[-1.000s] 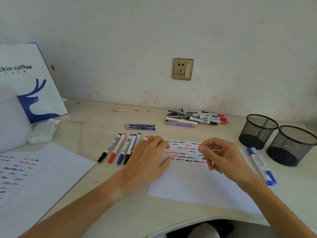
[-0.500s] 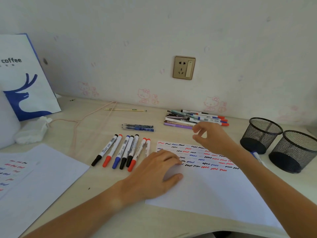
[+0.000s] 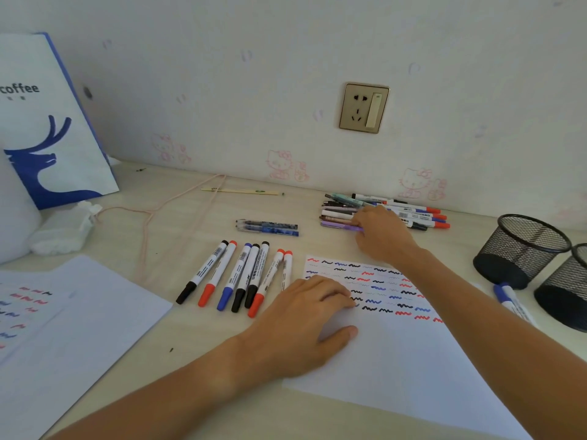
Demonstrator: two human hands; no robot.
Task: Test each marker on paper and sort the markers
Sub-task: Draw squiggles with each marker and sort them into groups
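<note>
Head view, looking down on a pale desk against a wall. At 6 o'clock, left hand resting flat on a white test sheet, fingers relaxed and loosely together, thumb out, pinning the paper. Top of the sheet filled with rows of short red, blue and black squiggles.

At 1 o'clock, right hand reaching onto a heap of untested markers and pens by the wall, fingers curled down among them; impossible to tell whether 1 is gripped yet.

At 9 o'clock of the sheet, 7 capped markers laid side by side in a row: black, red and blue caps. Beyond them, toward 12 o'clock, 2 clear blue pens lying apart.

At 3 o'clock, 2 black mesh cups, seemingly with no markers inside, with 1 blue marker lying on the desk just beside them.

At 8 o'clock, another sheet with squiggles.

Judging by this: testing well underway, a sizeable heap left, sorting only partly done.
</note>
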